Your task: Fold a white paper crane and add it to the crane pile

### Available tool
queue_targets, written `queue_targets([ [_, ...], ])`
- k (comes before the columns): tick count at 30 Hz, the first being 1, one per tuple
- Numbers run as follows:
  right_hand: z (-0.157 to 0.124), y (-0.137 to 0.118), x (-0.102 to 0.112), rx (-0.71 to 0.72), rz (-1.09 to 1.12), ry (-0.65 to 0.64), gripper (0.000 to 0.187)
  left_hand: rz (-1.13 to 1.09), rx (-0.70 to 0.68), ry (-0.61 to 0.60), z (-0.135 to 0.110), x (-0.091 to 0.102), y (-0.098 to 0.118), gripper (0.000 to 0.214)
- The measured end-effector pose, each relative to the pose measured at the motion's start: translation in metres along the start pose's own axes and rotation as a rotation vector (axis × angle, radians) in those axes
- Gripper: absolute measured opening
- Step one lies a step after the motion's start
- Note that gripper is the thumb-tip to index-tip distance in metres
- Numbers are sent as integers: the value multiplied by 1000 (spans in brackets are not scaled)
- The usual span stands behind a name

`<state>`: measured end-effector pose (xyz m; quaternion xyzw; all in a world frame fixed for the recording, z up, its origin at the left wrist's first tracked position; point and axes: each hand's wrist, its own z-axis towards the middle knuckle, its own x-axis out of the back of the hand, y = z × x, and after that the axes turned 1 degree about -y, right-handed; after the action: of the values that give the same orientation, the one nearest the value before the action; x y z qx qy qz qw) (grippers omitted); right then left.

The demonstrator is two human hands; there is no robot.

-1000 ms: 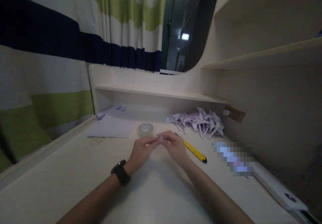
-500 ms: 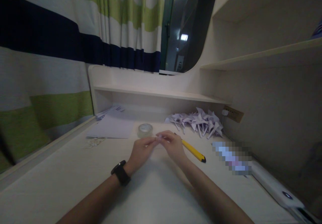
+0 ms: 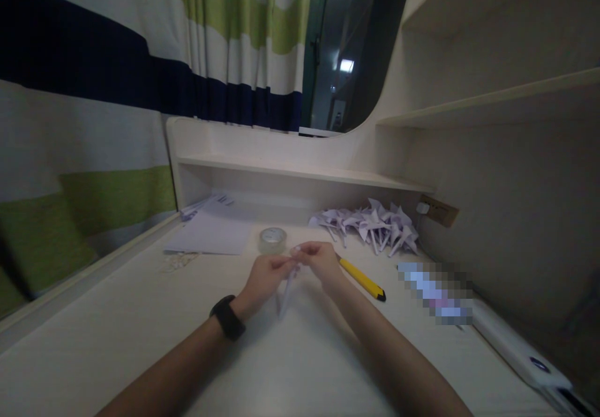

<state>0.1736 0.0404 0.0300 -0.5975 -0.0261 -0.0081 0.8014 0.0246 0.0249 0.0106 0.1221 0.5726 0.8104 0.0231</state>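
You pinch a small folded paper piece (image 3: pixel 287 286) between both hands over the middle of the desk (image 3: pixel 140 329). Your left hand (image 3: pixel 265 276) and right hand (image 3: pixel 321 261) meet, fingers closed on it. Tape roll (image 3: pixel 272 239) sits just behind; yellow utility knife (image 3: pixel 362 278) right; folded paper cranes (image 3: pixel 370 224) at the back edge.

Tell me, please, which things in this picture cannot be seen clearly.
Head view only:
- Small paper piece between left hand and right hand: fingers cover its top; shape unclear.
- Object right of the yellow cutter: pixelated.
- White device: cut off by the bottom-right edge.
- Folded paper pile: too dim to count.
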Motion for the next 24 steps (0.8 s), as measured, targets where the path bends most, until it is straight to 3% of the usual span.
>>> queue_targets([
  [8,-3,1,10,-71,22,-22,29,-148,103,-182,-6,-1,9,34],
  [18,-5,3,14,-60,9,-131,24,-215,140,-165,-6,-2,1,35],
  [24,-6,6,13,-39,16,-128,24,-192,150,-160,-6,-1,1,31],
])
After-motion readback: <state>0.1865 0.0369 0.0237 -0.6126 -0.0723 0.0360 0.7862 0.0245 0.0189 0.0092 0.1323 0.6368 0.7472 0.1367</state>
